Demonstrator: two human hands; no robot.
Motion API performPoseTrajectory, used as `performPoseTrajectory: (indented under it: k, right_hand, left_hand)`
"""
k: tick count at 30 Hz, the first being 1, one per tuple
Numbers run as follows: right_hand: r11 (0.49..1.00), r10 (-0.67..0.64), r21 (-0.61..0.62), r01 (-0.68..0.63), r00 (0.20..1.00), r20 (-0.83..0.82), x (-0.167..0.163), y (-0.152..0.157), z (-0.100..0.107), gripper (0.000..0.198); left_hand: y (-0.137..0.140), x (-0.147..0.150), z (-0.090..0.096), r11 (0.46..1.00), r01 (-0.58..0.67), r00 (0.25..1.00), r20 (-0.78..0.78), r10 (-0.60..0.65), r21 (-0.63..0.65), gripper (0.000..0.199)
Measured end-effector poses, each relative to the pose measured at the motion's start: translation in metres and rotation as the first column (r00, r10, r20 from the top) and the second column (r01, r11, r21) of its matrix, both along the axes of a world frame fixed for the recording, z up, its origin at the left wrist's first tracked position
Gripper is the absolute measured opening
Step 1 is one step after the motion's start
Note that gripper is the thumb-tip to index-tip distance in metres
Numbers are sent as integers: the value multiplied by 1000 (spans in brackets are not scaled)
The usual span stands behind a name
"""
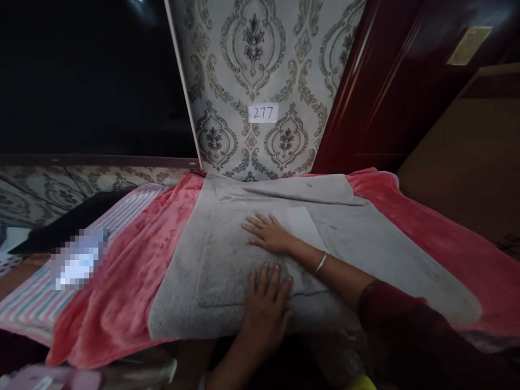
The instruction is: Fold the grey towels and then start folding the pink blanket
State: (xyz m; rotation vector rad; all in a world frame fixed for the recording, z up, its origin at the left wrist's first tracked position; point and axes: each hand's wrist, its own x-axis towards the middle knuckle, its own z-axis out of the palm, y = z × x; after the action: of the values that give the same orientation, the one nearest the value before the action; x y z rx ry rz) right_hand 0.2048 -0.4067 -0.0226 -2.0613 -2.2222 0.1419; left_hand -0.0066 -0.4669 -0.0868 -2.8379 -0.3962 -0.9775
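A grey plush cloth (227,271) lies flat as a rough rectangle, and both my hands rest on it. My right hand (268,233) presses palm down near its far right part, fingers spread toward the left. Nearer to me, my left hand (266,303) lies flat over the front edge with its fingers pointing away. A white flat sheet (304,225) shows from under the cloth's right side; the rest of it is hidden. Beneath everything is a larger grey plush fabric (377,260), with its far edge folded in a loose ridge.
A pink plush blanket (162,254) covers the table under the grey fabric, over a striped cloth (28,303). A blurred-out object (79,260) sits at left. Behind are a large dark screen (93,81), a paper marked 277 (263,112) and a dark red door (377,81).
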Motion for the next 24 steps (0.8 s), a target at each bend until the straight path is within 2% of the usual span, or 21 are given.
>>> performPoseTrajectory:
  k: [5, 11, 14, 20, 24]
  right_hand:
    - [1000, -24, 18, 25, 998, -53, 31, 31, -7, 63]
    - [985, -154, -97, 143, 982, -112, 53, 63, -10, 62]
    - [978, -196, -94, 185, 973, -125, 54, 67, -9, 59]
    - [965, -262, -3, 262, 962, -82, 41, 54, 7, 59]
    - [968, -209, 123, 221, 973, -99, 30, 10, 9, 59]
  left_hand:
    - [-4, 5, -13, 1000, 1, 1000, -12, -1, 9, 58]
    - [-3, 0, -10, 1000, 10, 999, -30, -10, -5, 59]
    - [-4, 0, -9, 1000, -2, 999, -43, 2, -4, 59]
    - [-5, 0, -6, 1000, -1, 998, -56, 2, 11, 60]
    - [-1, -3, -3, 1000, 13, 996, -84, -13, -7, 60]
